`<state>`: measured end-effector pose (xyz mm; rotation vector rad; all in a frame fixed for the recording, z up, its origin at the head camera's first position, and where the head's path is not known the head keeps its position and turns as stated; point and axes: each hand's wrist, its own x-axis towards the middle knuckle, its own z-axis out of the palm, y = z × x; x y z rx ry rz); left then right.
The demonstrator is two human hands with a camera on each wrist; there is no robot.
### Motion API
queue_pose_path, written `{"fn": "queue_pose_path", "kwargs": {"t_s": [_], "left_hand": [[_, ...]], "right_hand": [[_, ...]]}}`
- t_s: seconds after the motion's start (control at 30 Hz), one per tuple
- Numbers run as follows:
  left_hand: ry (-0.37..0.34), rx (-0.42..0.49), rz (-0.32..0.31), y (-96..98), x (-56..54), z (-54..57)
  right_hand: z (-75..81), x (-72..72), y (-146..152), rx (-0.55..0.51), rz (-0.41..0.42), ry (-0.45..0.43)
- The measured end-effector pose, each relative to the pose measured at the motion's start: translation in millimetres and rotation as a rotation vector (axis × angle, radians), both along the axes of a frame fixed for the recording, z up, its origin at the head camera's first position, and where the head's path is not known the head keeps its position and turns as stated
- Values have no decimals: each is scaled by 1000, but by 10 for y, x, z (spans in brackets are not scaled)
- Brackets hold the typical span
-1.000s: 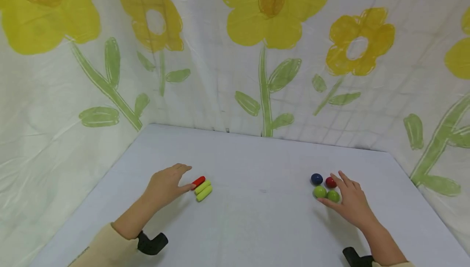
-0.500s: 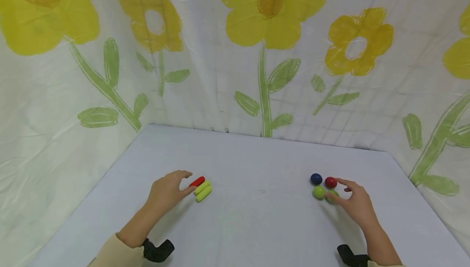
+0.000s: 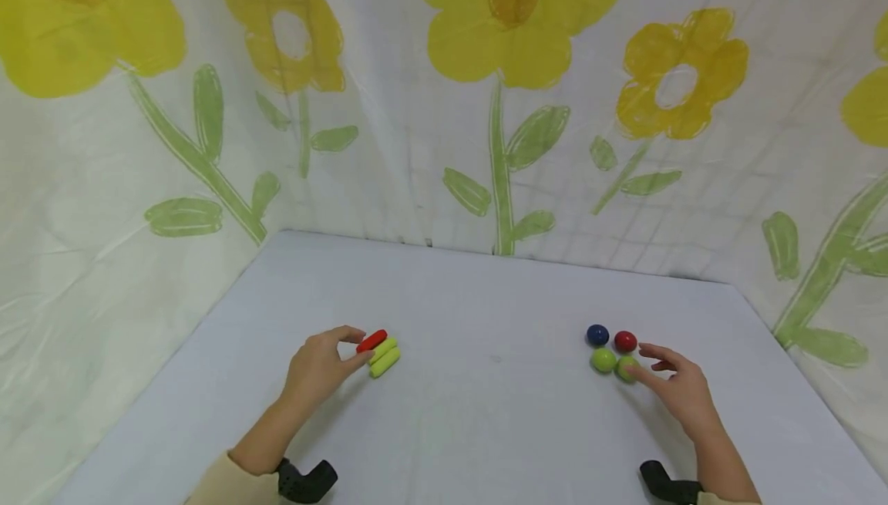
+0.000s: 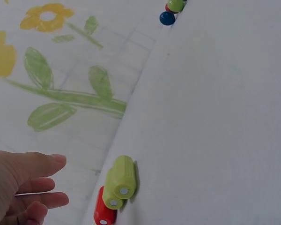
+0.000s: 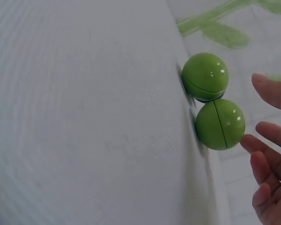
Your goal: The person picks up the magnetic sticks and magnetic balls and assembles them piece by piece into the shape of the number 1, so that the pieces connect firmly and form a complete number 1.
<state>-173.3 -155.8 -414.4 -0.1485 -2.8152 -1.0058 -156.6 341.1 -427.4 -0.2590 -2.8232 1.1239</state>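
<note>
The place looks booth-like: white sheeting (image 3: 388, 143) with yellow flowers (image 3: 520, 58) hangs behind and beside a pale worktop (image 3: 486, 420).

2 green balls (image 5: 220, 125) sit beside the grip (image 5: 275, 164).

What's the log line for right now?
left hand: near red stick, two yellow-green sticks | right hand: near two green balls, red ball, blue ball | held: nothing
</note>
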Motion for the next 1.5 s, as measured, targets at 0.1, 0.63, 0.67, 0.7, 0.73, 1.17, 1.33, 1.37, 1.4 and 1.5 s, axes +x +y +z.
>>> {"fn": "queue_pose_path", "kwargs": {"t_s": [0.1,0.63,0.67,0.7,0.73,1.17,1.33,1.37,1.4,1.5], "left_hand": [[-7,8,10,11,0,-74],[115,-38,-64,105,16,-339],[118,-44,-63,111,18,-350],[121,-46,-61,116,22,-356],[121,-47,-58,119,25,-363],[85,-90,-17,172,43,-462],[115,-107,-11,193,40,-483],[124,-108,-11,195,40,-483],[132,-110,-11,198,40,-482],[155,-124,-16,201,47,-478]], "right_hand": [[-34,-3,23,-26,10,-3],[-230,-6,125,-66,-56,-6],[-236,-6,128,-71,-57,2],[-242,-6,128,-70,-58,10],[-245,-6,126,-70,-58,18],[-303,-23,105,-53,-45,6],[-337,-23,86,-51,-41,52],[-344,-24,83,-49,-41,64],[-352,-23,78,-46,-42,75],[-371,-32,71,-35,-41,107]]}}
